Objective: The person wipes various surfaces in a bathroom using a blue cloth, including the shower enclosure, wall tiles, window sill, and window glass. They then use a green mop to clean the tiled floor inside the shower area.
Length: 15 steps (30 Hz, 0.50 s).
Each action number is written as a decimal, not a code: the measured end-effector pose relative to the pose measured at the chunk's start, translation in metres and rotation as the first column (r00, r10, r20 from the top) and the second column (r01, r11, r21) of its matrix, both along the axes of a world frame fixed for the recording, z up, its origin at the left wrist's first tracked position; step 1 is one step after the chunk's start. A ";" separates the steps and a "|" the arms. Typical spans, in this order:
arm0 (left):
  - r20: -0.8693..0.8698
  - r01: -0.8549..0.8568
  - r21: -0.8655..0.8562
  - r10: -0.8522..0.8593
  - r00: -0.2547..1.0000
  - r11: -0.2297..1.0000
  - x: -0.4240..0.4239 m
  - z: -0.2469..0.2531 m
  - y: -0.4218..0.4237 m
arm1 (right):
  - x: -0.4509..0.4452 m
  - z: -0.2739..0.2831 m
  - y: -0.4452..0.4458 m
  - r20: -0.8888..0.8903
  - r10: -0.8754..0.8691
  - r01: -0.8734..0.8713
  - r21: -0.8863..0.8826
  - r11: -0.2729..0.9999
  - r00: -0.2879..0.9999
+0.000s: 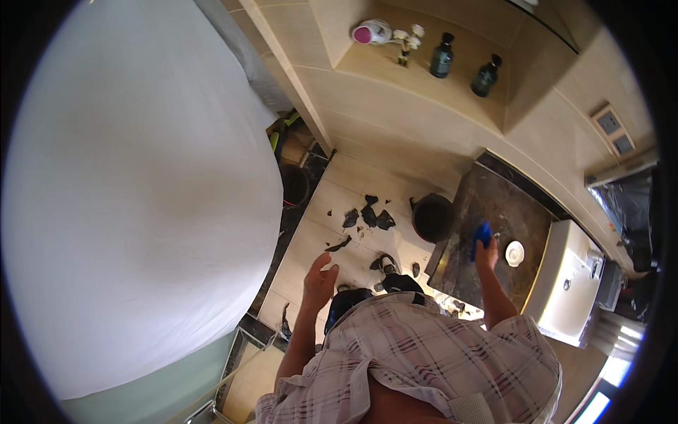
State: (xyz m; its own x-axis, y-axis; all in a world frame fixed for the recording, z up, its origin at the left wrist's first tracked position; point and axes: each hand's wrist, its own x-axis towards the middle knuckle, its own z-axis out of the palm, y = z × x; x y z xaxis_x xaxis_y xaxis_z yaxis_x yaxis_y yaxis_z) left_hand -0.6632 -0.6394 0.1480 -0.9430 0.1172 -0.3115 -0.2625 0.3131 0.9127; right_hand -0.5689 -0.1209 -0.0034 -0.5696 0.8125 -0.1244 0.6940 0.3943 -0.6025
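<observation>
My right hand [487, 255] grips a blue cloth [482, 234] against a dark brown stone countertop [471, 275]. Part of the cloth is hidden under my fingers. Just right of that hand, a small round white dish or lid [514, 253] lies on the same top. My left hand [319, 286] hangs over the tiled floor, fingers apart and holding nothing. Near its fingertips in the picture, a strip of torn black plastic [339, 244] lies on the tiles.
A black bucket [433, 218] stands against the countertop's left side. Black scraps [369, 214] litter the floor. Right of the countertop is a white washbasin [567, 297]. Dark bottles [442, 55] and a hair dryer [372, 33] occupy a wall niche. A large white sheet [143, 201] fills the left.
</observation>
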 end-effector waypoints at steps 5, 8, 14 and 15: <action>-0.210 -0.140 -0.034 0.130 0.969 0.990 -0.084 0.007 -0.061 | -0.016 0.027 -0.008 0.549 -0.279 0.245 0.137 0.960 0.788; -0.239 -0.145 0.026 0.147 0.960 0.989 -0.160 0.014 -0.107 | -0.050 0.034 -0.043 0.404 -0.196 0.063 0.319 0.945 0.893; -0.270 -0.218 -0.115 0.180 0.946 0.969 -0.326 0.008 -0.210 | -0.166 0.021 -0.166 0.030 0.329 -0.330 0.088 0.940 0.944; -0.318 -0.254 -0.099 0.211 0.924 0.962 -0.347 -0.006 -0.248 | -0.193 0.039 -0.200 -0.076 0.373 -0.375 -0.003 0.927 0.925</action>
State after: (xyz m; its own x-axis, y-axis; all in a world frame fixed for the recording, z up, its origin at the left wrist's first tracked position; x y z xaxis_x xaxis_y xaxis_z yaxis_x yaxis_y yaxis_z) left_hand -1.0100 -0.8875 0.1422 -0.9901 -0.1401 -0.0055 -0.0621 0.4028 0.9132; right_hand -0.7624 -0.3207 0.0355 -0.8397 0.5366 -0.0836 0.4523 0.6056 -0.6547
